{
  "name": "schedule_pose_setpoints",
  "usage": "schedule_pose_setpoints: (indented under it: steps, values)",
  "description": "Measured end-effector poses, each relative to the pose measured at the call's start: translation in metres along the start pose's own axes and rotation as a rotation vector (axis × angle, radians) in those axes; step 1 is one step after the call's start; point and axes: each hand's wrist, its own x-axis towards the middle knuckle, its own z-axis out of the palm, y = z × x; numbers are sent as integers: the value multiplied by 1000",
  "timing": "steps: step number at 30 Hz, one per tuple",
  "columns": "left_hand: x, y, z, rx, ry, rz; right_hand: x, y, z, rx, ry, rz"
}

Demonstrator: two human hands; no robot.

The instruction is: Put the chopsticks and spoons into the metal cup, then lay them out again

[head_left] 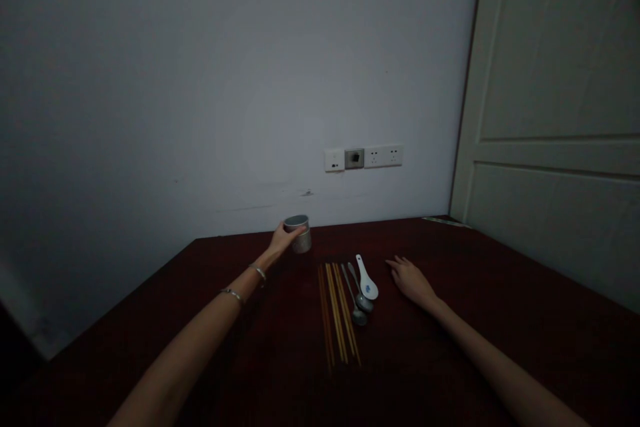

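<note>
My left hand (289, 238) grips a grey metal cup (301, 242) from its left side, thumb across the front. The cup stands upright near the back of the table, its mouth facing up. My right hand (410, 280) lies palm down on the table, fingers stretched out, holding nothing. Between the two hands lie several chopsticks (337, 313) side by side, some yellowish and some reddish brown. Just right of them are two metal spoons (359, 315), bowls toward me. A white soup spoon (369, 287) with a blue mark rests beside these, nearest my right hand.
The dark red table (250, 360) reaches back to a pale wall (250, 80). Wall sockets (383, 156) sit above the table's back edge. A light panelled door (555, 80) stands along the right side. A thin flat strip (447, 221) lies at the back right corner.
</note>
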Motion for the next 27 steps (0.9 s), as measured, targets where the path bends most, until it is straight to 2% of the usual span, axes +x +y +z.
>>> schedule_pose_setpoints:
  steps: [5,9,15,27]
  values:
    - [4,-2,57,-55,-102,30,0,-1,-2,7,-13,7]
    - [5,-6,81,-77,-153,53,0,-1,-2,0,-14,13]
    - [3,-14,93,-62,-147,40,1,1,1,25,-20,53]
    - [-1,-24,94,-97,-160,36,-1,-3,-3,-33,-18,58]
